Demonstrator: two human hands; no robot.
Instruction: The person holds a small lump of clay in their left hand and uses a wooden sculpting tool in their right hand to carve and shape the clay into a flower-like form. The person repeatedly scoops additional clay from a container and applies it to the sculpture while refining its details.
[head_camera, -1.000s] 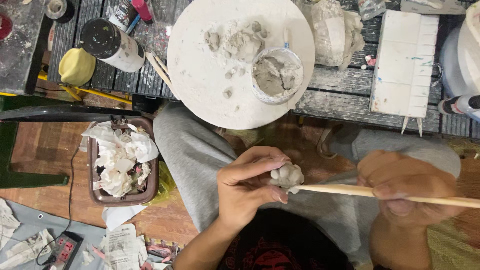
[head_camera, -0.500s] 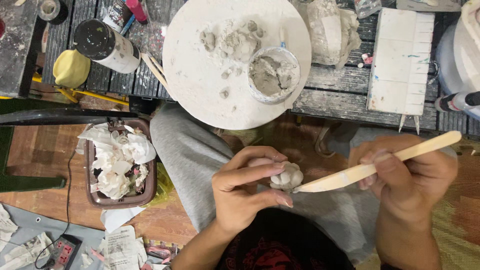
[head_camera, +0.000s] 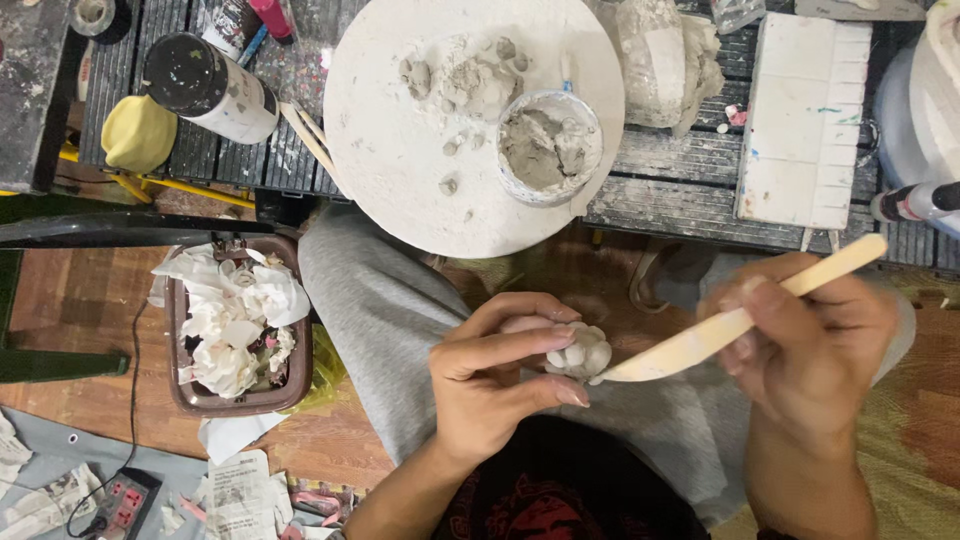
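**Wooden tool tip at the clay flower**

Left hand held a small pale clay flower over the lap, thumb and fingers pinching it from both sides, petals turned toward the tool. Right hand gripped a wooden modelling knife, fingers curled and pressed together round the handle; blade tip touched the flower's right edge. Judged step: shaping or scoring petals with the tip. The next stroke would call for light pressure and a steady left-hand pinch, as the petals looked thin and likely to deform.

On the slatted bench beyond the knees: round white board with grey clay scraps, and a cup of grey slip on it. Brown tray of crumpled white paper lay on the floor to the left.
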